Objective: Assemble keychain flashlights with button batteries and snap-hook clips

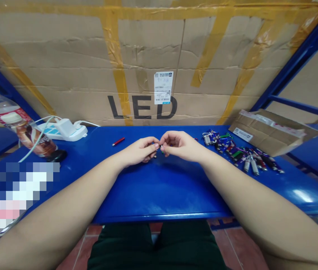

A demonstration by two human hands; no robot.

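Note:
My left hand [144,150] and my right hand [175,144] meet fingertip to fingertip above the middle of the blue table [159,191]. Both are pinched closed around something small and dark, mostly hidden by the fingers. A bit of green shows under the right fingertips. To the left of my hands a small red metal tube [118,141] lies alone on the table. A pile of small metal tubes with clips [234,152], in blue, silver, green, red and purple, lies to the right of my right hand.
An open cardboard box [265,131] stands behind the pile. At the left are a white power strip [66,129], cables and two plastic bottles [32,135]. A large taped carton [142,56] marked LED closes off the back. Blue metal posts rise on both sides.

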